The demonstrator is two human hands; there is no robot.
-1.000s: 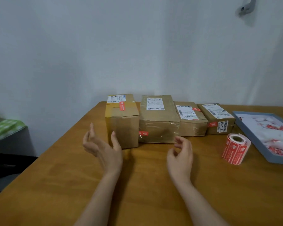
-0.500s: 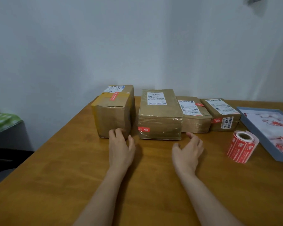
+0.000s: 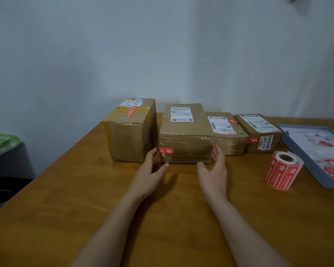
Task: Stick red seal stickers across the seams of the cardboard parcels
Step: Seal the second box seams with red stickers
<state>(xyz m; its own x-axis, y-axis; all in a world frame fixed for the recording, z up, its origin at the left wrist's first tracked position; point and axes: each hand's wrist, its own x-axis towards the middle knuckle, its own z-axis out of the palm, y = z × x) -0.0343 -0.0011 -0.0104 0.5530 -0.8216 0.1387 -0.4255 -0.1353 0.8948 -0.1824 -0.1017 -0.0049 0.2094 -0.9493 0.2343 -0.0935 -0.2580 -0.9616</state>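
Moved: both hands have shifted from the desk in front of the parcels to the second parcel; the left hand has left the tall box, which now sits turned at an angle.
Desk (image 3: 66, 199): smooth orange-brown wood, carrying everything; four parcels stand in a row along its far edge.
Tall box (image 3: 130, 135): upright matte cardboard block at the far left corner, red seal sticker (image 3: 130, 111) across its top seam.
Second parcel (image 3: 185, 135): flat, wrapped in glossy tape, white label on top, red sticker on its front lower left corner.
Third parcel (image 3: 226, 133): low, taped, just right of the second.
Fourth parcel (image 3: 258, 133): smallest box, at the right end of the row.
Tray (image 3: 305, 162): shallow blue rectangle at the right edge.
Sticker roll (image 3: 283, 170): red cylinder on a white core, beside the tray.
Left hand (image 3: 150, 176): grip apart, fingers straight, touching the second parcel's left front corner.
Right hand (image 3: 213, 170): grip apart, fingers straight against its right front corner.
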